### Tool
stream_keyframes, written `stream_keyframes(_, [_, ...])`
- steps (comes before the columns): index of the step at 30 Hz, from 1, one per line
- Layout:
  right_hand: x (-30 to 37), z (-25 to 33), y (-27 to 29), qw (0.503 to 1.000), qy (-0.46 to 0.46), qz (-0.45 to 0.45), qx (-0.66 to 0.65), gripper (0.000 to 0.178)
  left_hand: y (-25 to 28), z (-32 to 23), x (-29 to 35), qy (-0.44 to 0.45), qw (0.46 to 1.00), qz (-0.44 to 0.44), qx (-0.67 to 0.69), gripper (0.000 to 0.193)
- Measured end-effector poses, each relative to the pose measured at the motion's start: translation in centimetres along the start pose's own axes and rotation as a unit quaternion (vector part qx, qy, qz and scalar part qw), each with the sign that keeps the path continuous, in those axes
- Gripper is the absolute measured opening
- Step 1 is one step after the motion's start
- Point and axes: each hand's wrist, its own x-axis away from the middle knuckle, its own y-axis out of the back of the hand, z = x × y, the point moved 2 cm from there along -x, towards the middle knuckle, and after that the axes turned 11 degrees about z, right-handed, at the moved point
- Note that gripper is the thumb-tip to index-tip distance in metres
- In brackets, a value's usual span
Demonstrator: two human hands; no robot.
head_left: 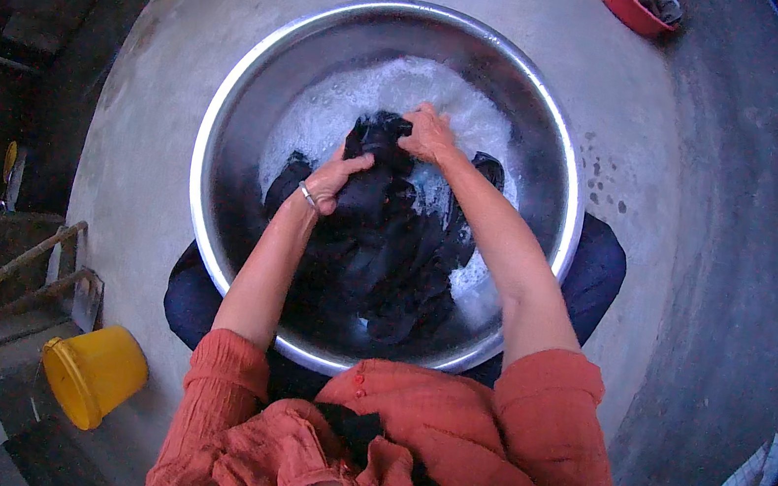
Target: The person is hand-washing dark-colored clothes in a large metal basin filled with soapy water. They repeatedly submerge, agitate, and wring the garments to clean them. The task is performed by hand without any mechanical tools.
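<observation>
Grey floor (706, 178) surrounds a wide metal basin (250, 134). In it, black cloth (379, 242) lies bunched, with white suds (382, 83) along its far side. The right hand's (430, 134) fingers grip the cloth's raised far end; the left hand (336, 181) clasps its left side, most fingers hidden. A pale bracelet (307, 195) circles the left wrist.

Crumpled black cloth (353, 253) in sudsy basin (238, 112)

Left hand (332, 181) and right hand (430, 136) grip black cloth (358, 249), apparently a garment, inside a round metal basin (238, 142) of suds (412, 77).
</observation>
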Motion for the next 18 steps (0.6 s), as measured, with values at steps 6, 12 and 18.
stream_keyframes(6, [9.8, 12.5, 1.2, 0.926, 0.274, -0.248, -0.076, 0.026, 0.9, -0.6, 1.9, -0.065, 0.994, -0.056, 0.068, 0.047])
stream_keyframes(12, [11.4, 15.5, -0.3, 0.890, 0.350, -0.288, -0.044, 0.028, 3.5, 2.2, 1.6, -0.146, 0.971, -0.104, -0.156, 0.031])
stream_keyframes(18, [1.5, 4.6, 2.9, 0.966, -0.015, -0.088, -0.244, 0.035, 0.7, -0.2, 0.5, -0.021, 0.982, 0.025, 0.185, 0.041])
